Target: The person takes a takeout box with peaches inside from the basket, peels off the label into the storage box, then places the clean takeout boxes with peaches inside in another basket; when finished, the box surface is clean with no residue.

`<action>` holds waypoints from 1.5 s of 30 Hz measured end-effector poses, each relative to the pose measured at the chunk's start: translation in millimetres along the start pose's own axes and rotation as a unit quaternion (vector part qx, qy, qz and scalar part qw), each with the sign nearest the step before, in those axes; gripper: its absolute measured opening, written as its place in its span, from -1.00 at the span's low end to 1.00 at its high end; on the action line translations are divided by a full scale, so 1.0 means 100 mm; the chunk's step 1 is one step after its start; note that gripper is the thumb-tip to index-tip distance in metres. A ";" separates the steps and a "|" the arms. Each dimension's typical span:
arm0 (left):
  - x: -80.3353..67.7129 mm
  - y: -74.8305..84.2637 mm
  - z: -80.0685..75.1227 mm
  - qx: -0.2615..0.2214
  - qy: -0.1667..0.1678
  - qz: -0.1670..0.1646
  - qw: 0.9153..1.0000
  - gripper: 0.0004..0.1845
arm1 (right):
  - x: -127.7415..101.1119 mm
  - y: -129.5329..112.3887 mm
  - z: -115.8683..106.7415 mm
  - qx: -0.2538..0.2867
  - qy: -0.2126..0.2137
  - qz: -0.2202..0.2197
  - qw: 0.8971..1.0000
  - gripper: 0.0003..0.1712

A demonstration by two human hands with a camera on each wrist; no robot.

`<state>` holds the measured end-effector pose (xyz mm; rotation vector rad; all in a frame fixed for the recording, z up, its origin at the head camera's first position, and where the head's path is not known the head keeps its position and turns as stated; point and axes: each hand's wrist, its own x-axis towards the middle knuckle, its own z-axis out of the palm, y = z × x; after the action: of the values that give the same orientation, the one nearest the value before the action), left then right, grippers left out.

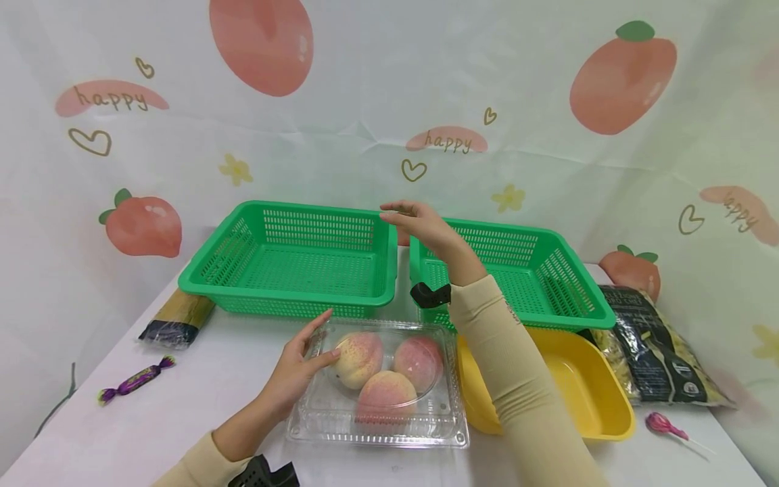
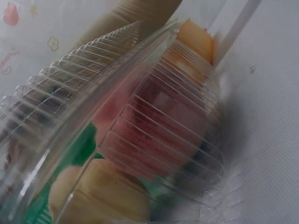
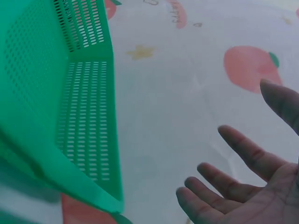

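A clear plastic clamshell box point(image 1: 420, 433) lies on the table, with three pink-yellow peaches point(image 1: 387, 399) inside. At its left side, my left hand point(image 1: 286, 379) touches it, thumb and index finger spread over the edge and lid. In the left wrist view a red peach point(image 2: 154, 121) shows behind the ribbed plastic wall. My right hand point(image 1: 429, 233) is raised above the gap between two green baskets and holds nothing. Its fingers are extended and apart in the right wrist view, close to a green basket point(image 3: 88, 121).
Behind the box stand the left green basket point(image 1: 304, 297) and the right green basket point(image 1: 572, 321). A yellow basin point(image 1: 578, 385) sits right of the box, partly behind my right sleeve. Packaged food point(image 1: 654, 345), a lollipop point(image 1: 663, 424), a wrapped candy point(image 1: 136, 381) and a brown packet point(image 1: 179, 318) lie around.
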<state>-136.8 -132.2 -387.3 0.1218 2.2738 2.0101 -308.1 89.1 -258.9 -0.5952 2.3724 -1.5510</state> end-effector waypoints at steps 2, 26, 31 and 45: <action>0.00 0.00 0.00 -0.001 0.000 -0.001 1.000 -0.29 | 0.08 0.02 0.03 0.016 0.014 0.009 1.000 -0.54; 0.01 -0.02 0.00 -0.001 0.000 0.002 1.000 -0.30 | 0.58 0.41 0.39 0.109 0.139 0.132 0.975 -0.45; 0.01 -0.02 0.00 0.000 0.000 0.002 1.000 -0.30 | 0.58 0.46 0.42 0.077 0.127 0.137 0.979 -0.40; -0.08 0.03 -0.06 -0.017 -0.019 -0.047 0.999 -0.13 | 0.59 0.59 0.42 0.001 0.071 0.142 0.987 -0.24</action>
<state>-129.7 -138.9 -383.9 0.0477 2.1781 1.9824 -354.4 48.2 -329.0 -0.1402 2.4275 -1.5114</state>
